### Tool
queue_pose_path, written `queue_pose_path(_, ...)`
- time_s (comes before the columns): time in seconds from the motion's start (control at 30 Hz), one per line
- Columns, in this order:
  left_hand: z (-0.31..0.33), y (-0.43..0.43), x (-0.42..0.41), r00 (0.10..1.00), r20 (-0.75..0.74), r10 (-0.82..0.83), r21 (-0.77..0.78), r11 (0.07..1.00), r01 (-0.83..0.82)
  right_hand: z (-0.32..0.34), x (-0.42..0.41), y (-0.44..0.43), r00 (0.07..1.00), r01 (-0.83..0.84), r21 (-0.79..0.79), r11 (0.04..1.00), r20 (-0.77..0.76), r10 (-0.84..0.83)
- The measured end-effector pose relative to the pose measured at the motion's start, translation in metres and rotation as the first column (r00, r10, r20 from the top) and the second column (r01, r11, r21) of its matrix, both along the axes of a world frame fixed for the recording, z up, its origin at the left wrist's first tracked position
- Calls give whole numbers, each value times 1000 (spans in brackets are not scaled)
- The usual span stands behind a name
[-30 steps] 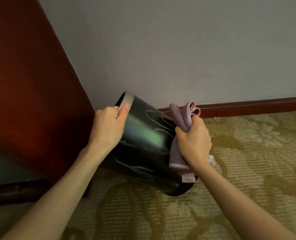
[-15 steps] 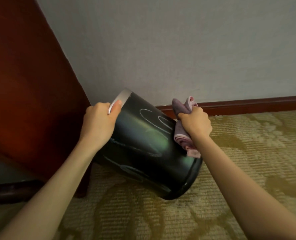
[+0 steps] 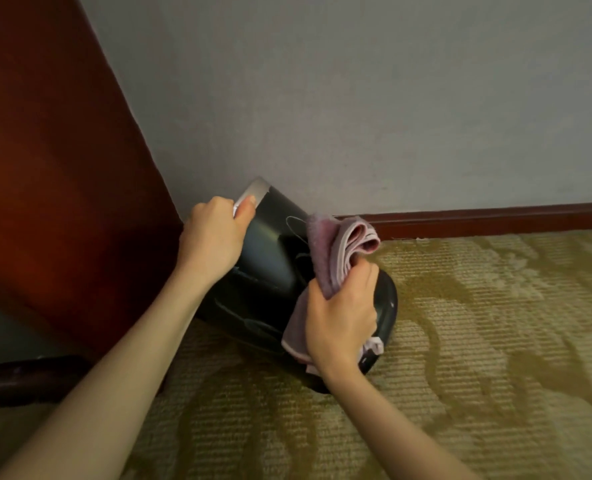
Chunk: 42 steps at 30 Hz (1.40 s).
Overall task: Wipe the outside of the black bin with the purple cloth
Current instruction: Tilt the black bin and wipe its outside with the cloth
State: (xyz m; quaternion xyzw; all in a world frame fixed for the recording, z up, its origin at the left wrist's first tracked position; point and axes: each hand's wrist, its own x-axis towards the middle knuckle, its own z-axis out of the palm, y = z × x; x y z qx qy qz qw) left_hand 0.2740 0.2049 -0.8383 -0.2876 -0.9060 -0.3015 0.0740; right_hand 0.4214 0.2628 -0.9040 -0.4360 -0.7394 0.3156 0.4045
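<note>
The black bin (image 3: 270,268) lies tipped over in the corner where the grey wall (image 3: 357,98) meets a red-brown wooden panel (image 3: 45,168), its silver rim (image 3: 253,192) raised toward the upper left and its rounded base (image 3: 388,306) pointing down and to the right over the patterned carpet (image 3: 495,341). The left hand (image 3: 215,237) grips the bin at that rim; the fingers are curled over the edge and out of sight, and the thumb lies flat along the outer wall just under the silver band. The right hand (image 3: 339,320) is closed in a fist round the purple cloth (image 3: 336,251) and presses it against the bin's side, toward the base end and well apart from the left hand. The cloth is bunched. Thick folds stand up out of the top of the fist, reaching about level with the dark skirting board (image 3: 495,218), while a flatter flap spreads below the hand over the bin's wall and ends in a pale hem. Thin pale curved lines show on the glossy black surface between the two hands. The bin's mouth faces away toward the panel, so its inside cannot be seen. Whether the lower edge of the base rests on the carpet or is held just above it cannot be told.
</note>
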Motion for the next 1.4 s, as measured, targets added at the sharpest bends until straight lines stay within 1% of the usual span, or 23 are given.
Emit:
queue_pose_path(0.17,7,6,20,991,-67,-114,13,993,115,0,10,12,1000,31,-12,999,-4,-31)
queue_pose_path(0.3,8,8,28,988,-96,-120,6,993,122,6,7,33,1000,18,-30,999,13,-17)
queue_pose_path(0.4,6,5,32,985,-112,-134,21,990,137,11,0,50,1000,-1,-88,996,18,3)
queue_pose_path(0.53,6,3,40,974,-148,-169,24,984,174,20,-12,82,991,2,-162,987,131,20)
queue_pose_path(0.67,5,0,41,963,-148,-225,15,973,230,21,-30,116,960,-30,-279,960,258,105)
queue_pose_path(0.83,2,-4,43,952,-178,-250,28,965,259,12,-53,152,910,-67,-437,897,343,235)
queue_pose_path(0.93,2,-1,42,948,-185,-257,7,965,263,8,-55,159,901,-57,-481,875,353,252)
queue_pose_path(1.07,2,-1,38,964,-152,-220,2,975,223,6,-48,151,925,-27,-433,901,332,187)
queue_pose_path(1.23,1,-4,30,984,-104,-148,12,989,150,19,-41,118,964,-33,-314,949,242,114)
queue_pose_path(1.3,2,-2,27,990,-75,-116,13,993,117,26,-37,100,984,-12,-278,960,170,61)
queue_pose_path(1.4,4,3,21,994,-45,-96,14,995,97,32,-27,68,1000,18,-280,960,-13,-23)
